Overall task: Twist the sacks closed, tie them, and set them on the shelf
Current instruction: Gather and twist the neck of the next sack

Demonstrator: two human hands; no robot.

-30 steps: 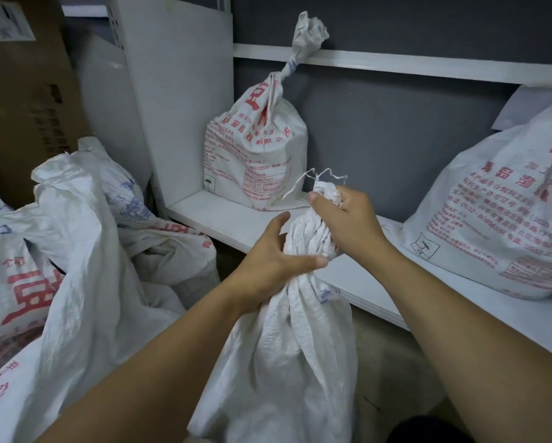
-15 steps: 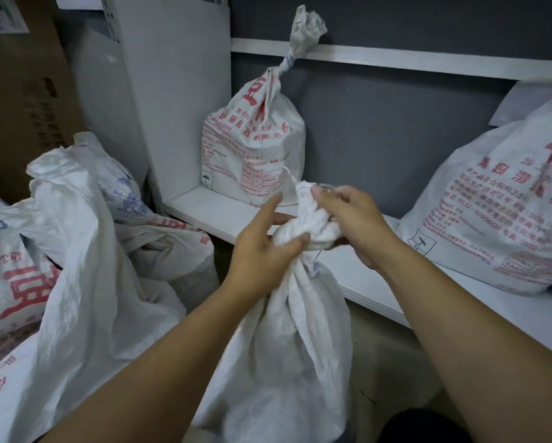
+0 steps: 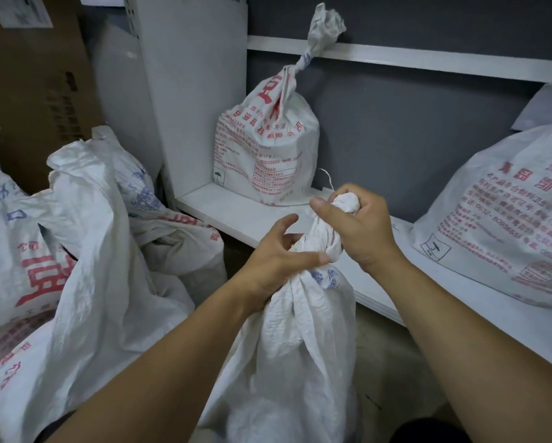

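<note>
A white woven sack [image 3: 297,346] stands in front of me below the shelf, its neck twisted into a rope. My right hand [image 3: 360,225] is closed around the bunched top of the neck. My left hand [image 3: 277,260] grips the neck lower down, thumb across it, fingers partly spread. A tied sack with red print [image 3: 265,151] stands upright at the left end of the white shelf [image 3: 236,215]. Another printed sack [image 3: 504,215] lies on the shelf at the right.
Several open, crumpled sacks [image 3: 76,251] are piled on the floor at my left. A brown cardboard box [image 3: 35,78] stands behind them. A white upright panel [image 3: 198,84] closes the shelf's left end, and a higher shelf board [image 3: 428,62] runs above.
My right hand has folded the sack's top down and now wraps it in a fist. My left hand has slid lower on the twisted neck. The view has shifted slightly.
</note>
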